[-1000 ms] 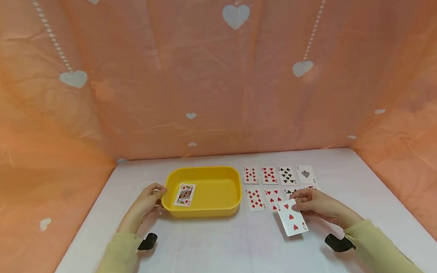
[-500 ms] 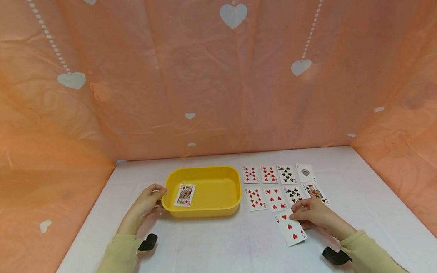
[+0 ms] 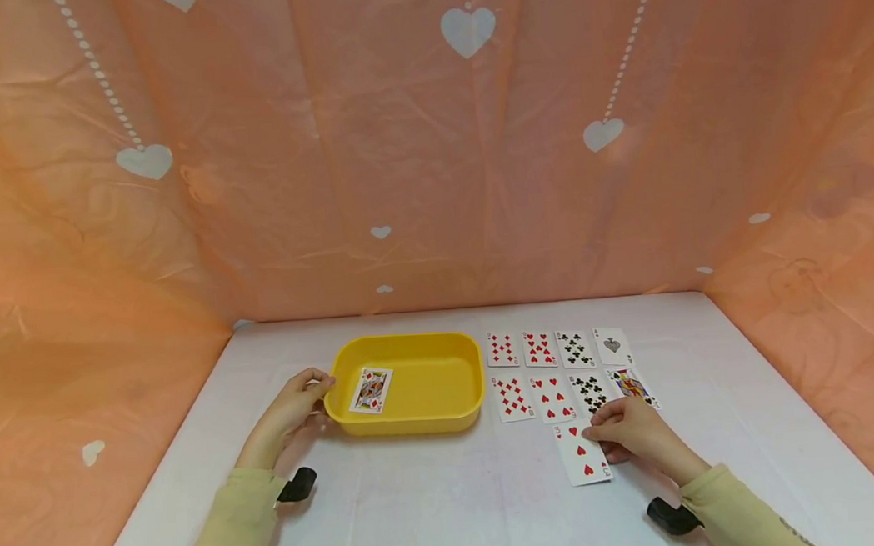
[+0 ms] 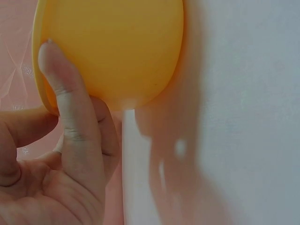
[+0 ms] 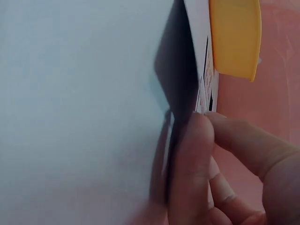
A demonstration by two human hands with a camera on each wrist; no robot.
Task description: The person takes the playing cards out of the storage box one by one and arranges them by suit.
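Note:
My left hand (image 3: pixel 286 409) pinches the left rim of a yellow plastic tray (image 3: pixel 416 425); thumb and fingers show at its wall in the left wrist view. Inside the tray's left part, a face card with red diamonds (image 3: pixel 372 390) lies face up. My right hand (image 3: pixel 637 434) pinches the right edge of a three of hearts (image 3: pixel 577 455) playing card. That card is face up, just in front of a hearts card (image 3: pixel 553 398). In the right wrist view a dark shadow lies beneath the pinched card, so part of it is off the table.
Several face-up cards form two rows right of the tray, among them an ace of spades (image 3: pixel 613 346), a clubs card (image 3: pixel 588 392) and a face card (image 3: pixel 632 385) beside my right hand. A white cloth (image 3: pixel 421 508) covers the table. Orange heart-print curtain (image 3: pixel 416 182) encloses it.
My right hand has brought the three of hearts toward me and down near the table, then turned it slightly straighter. The face card behind my hand came into view. My left hand stays at the tray.

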